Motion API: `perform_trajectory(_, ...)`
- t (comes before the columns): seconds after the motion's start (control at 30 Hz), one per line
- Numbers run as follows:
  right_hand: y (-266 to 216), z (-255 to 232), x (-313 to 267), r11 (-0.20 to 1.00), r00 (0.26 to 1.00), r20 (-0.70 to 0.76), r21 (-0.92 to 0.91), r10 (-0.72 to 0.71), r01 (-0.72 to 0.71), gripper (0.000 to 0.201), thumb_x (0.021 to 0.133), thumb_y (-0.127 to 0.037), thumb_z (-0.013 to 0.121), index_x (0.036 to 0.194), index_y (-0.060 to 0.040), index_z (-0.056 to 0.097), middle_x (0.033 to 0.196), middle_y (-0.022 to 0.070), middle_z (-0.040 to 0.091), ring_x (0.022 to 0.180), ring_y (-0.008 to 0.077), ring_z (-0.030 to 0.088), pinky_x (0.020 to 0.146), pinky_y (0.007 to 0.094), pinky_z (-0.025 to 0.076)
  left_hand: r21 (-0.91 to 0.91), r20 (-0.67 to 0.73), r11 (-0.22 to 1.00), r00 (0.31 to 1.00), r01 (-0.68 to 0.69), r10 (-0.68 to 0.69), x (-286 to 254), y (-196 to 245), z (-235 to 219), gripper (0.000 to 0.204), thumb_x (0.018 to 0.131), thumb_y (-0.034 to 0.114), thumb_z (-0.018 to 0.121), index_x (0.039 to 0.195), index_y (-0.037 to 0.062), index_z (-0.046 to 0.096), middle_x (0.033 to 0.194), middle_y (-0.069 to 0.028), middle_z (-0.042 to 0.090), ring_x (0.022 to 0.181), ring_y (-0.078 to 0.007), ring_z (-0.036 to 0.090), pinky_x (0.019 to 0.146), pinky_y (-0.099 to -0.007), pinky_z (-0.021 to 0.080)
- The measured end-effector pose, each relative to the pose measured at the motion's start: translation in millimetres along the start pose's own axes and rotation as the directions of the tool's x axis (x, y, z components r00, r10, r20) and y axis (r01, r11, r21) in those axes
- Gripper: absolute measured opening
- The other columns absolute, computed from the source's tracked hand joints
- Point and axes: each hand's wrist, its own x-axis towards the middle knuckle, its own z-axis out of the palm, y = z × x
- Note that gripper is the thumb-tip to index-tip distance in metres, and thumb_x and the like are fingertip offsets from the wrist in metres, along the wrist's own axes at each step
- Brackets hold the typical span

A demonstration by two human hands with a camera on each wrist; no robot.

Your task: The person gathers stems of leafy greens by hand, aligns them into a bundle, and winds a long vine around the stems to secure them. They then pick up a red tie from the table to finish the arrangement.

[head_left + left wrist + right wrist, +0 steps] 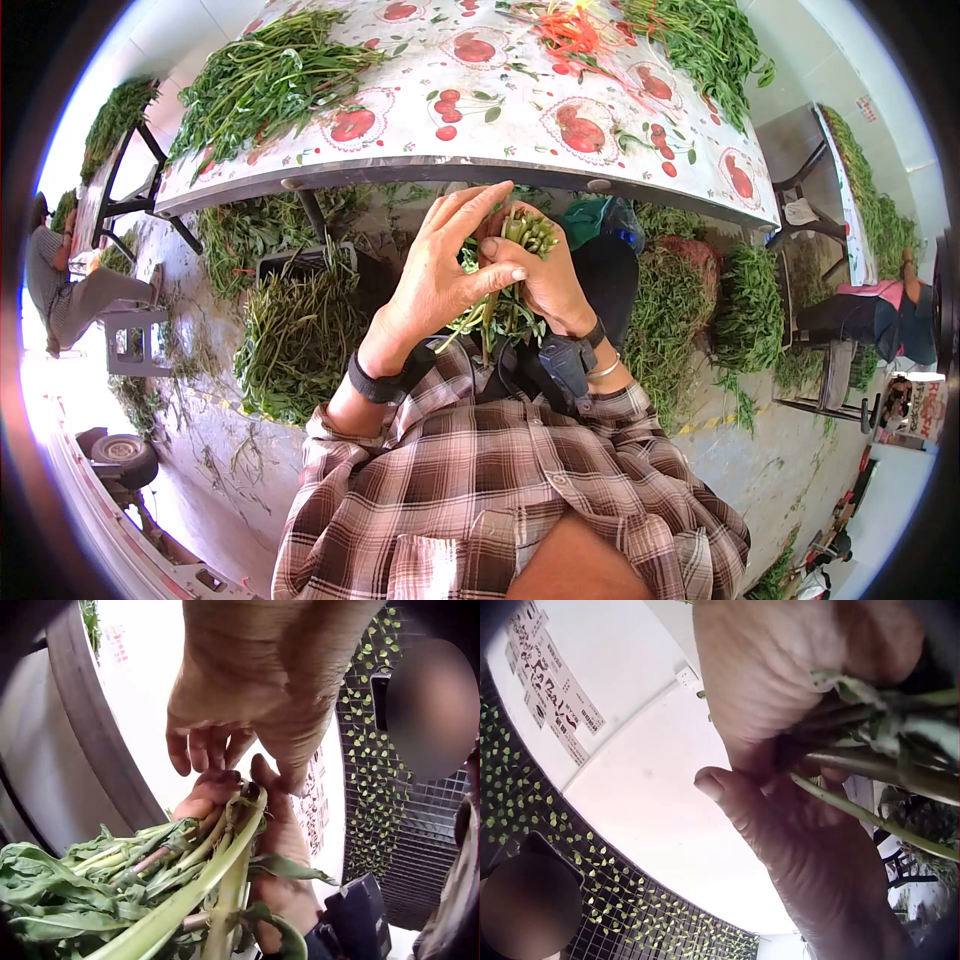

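My right hand (552, 285) grips a bunch of leafy green stems (528, 232) in front of the chest, cut ends up and leaves hanging below. In the left wrist view the stems (232, 877) fan out toward the lower left. My left hand (437, 262) stands beside the bunch, its fingers stretched upward and its thumb reaching across toward the stems. From the right wrist, the right hand (802, 682) shows curled round the stems, with the left hand (795, 847) below it, thumb held out.
A table with a fruit-print cloth (500, 130) stands ahead, bearing piles of greens (270, 85) and red-orange ties (575, 40). A crate heaped with greens (300, 340) is at the left, more greens (665, 320) at the right. Other people (70, 280) sit at both sides.
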Motion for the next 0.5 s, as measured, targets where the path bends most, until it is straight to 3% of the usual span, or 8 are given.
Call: perform_trajectory(0.5,-0.4,0.1,0.7,1.000,0.999,0.031,-0.001,0.013,-0.013,0.027,0.078,-0.002,0.069,0.103,0.0007,0.059,0.085,-0.0006,0.062,0.074,0.0042,0.055,0.066,0.0196,0.047,-0.177,-0.009,0.982,0.998,0.062,-0.065,0.2,6.7,0.1,0.069,0.068,0.045,0.077,0.117,0.0002,0.058,0.119,-0.0142,0.054,0.108,-0.0242,0.054,0.092,-0.0348,0.044)
